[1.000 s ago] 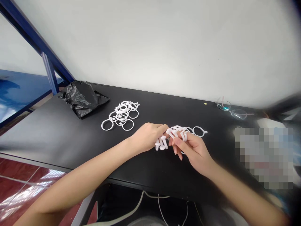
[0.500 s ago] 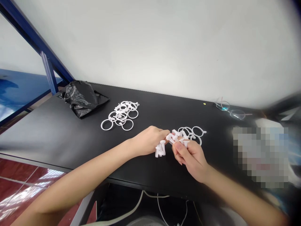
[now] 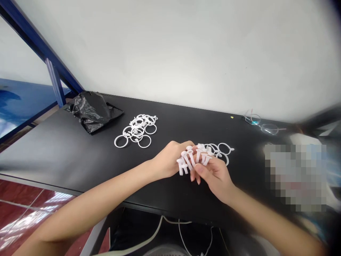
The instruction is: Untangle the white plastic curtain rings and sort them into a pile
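Both of my hands meet over the middle of a black table (image 3: 66, 156). My left hand (image 3: 169, 160) and my right hand (image 3: 213, 174) are closed together on a bunch of white plastic rings (image 3: 193, 158) whose tabbed ends stick out toward me in a row. Behind my fingers several more of these rings (image 3: 222, 149) fan out over the table; whether they rest on it I cannot tell. A separate loose pile of white rings (image 3: 137, 131) lies to the left, apart from both hands.
A crumpled black plastic bag (image 3: 92, 110) sits at the table's back left near a blue metal frame (image 3: 53, 78). Clear-framed glasses (image 3: 262, 124) lie at the back right by the white wall. White cables (image 3: 181, 231) hang under the table's front edge.
The tabbed ends of the held rings, bunched and hanging lower before, now stand in an even row. My hands have closed tighter together and hardly shifted place.
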The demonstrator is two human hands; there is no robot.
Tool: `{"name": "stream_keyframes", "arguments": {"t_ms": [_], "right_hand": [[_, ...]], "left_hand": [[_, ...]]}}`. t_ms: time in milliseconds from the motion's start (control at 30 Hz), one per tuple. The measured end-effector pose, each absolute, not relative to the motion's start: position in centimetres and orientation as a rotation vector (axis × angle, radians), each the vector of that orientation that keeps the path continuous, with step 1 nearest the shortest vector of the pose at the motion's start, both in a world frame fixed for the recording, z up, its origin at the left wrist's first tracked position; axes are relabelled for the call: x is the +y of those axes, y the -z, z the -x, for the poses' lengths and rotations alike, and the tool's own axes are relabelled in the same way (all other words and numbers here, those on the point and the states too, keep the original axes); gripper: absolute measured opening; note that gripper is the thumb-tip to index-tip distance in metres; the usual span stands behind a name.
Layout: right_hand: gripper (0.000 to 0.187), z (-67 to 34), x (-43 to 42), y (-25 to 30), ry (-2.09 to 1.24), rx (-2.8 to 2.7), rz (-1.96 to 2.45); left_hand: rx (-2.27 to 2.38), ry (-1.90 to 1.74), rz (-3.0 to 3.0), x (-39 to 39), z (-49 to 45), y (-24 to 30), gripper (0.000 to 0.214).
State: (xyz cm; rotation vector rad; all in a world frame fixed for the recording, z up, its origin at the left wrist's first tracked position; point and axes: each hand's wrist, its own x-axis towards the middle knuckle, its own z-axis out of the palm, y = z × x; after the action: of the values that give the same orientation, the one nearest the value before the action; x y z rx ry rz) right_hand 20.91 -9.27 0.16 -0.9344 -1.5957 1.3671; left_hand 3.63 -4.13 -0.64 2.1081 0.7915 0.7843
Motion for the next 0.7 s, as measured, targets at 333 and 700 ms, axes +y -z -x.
{"name": "stream_keyframes", "arguments": {"t_ms": [333,700], "right_hand": [[0.019,-20.5,-9.0,-0.8,-1.498,-1.499,1.021],[0.036,-21.0,-8.1,-0.6,-1.691,-1.337,0.969]], "left_hand": [[0.86,-0.777,-2.021,-4.2,-3.5,-0.5,0.028],[0.894,-0.569,-2.873,-3.5,-2.9,0.3,0.021]]}}
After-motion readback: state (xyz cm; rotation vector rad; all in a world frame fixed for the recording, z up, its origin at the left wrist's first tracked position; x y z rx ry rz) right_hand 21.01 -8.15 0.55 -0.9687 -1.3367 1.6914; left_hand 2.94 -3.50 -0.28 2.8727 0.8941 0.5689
